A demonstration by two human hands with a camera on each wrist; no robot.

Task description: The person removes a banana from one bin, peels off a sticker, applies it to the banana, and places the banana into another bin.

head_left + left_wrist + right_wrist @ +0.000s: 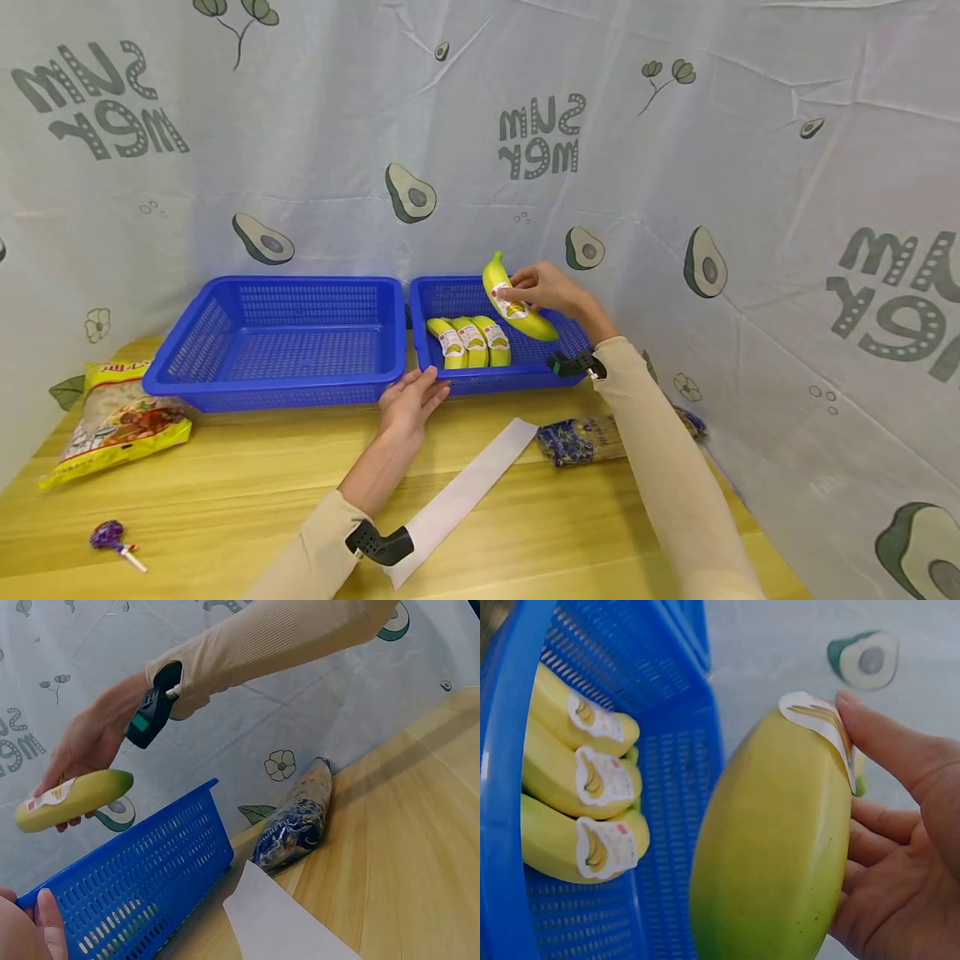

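Yellow banana (516, 302) sits gripped in my right hand (551, 290), held in the air above the right blue basket (540, 371), clear of its rim. Below my fingers three bananas (470, 342) lie side by side, with bare basket floor beside them. My left hand (411, 402) rests open against the basket's near edge.
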